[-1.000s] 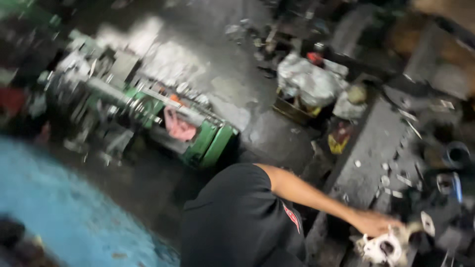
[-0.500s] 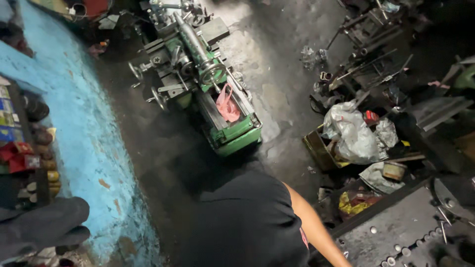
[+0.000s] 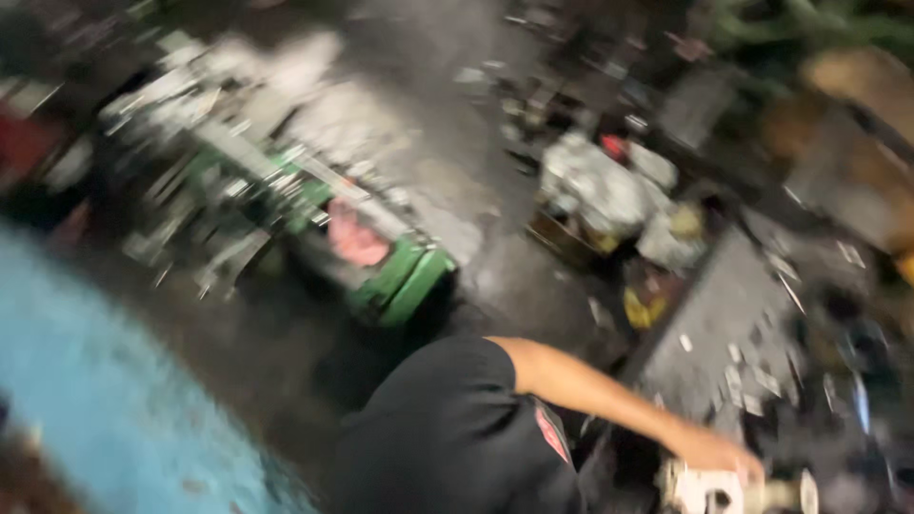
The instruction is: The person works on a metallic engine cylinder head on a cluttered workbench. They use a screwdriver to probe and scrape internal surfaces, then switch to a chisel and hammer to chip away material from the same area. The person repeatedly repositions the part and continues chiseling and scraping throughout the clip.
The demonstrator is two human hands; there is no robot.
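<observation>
The whole view is smeared by motion. My right arm reaches out of a black sleeve toward the lower right. My right hand lies on top of a whitish metal part at the bottom edge, fingers curled over it. The part sits at the near end of a dark grey workbench strewn with small metal pieces. My left hand is out of view.
A green lathe with a pink rag on it stands on the dark floor at centre left. A blue surface fills the lower left. White bags and clutter lie beyond the bench, with a yellow item beside it.
The view has swung back to the right, so the bench and my right hand on the whitish part show again. Half a second ago the hand was off the picture.
</observation>
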